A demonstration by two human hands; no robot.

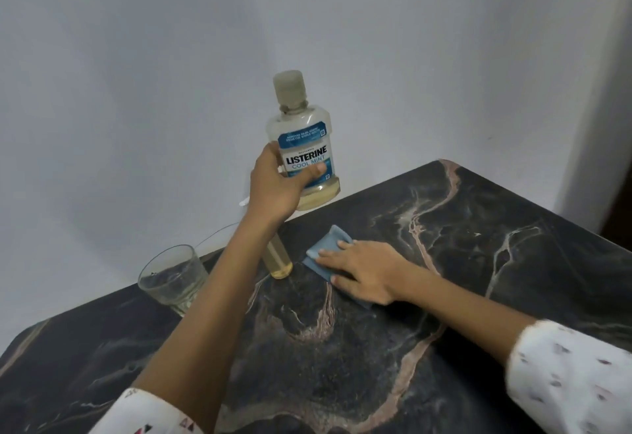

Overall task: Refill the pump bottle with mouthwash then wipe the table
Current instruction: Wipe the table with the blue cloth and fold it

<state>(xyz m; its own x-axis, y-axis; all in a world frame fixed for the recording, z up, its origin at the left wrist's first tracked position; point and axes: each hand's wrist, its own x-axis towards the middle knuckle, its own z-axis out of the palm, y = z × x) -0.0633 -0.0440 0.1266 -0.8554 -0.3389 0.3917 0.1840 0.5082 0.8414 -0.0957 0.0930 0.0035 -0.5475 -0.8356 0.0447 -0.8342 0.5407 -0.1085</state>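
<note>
Above the table (pixel 513 262), capped mouthwash bottle (pixel 302 146) in left hand (pixel 277 191) (right hand (pixel 366 271) flat on blue cloth (pixel 328 242)).

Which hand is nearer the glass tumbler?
Left. The left hand holds the mouthwash bottle up behind the glass tumbler; the right hand presses the cloth farther right.

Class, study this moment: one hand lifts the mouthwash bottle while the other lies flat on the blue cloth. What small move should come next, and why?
Probably slide the blue cloth under the flat right hand toward the table's back edge. The left hand grips the mouthwash bottle clear of the table, capped and nearly empty, so that spot looks free for wiping.
</note>
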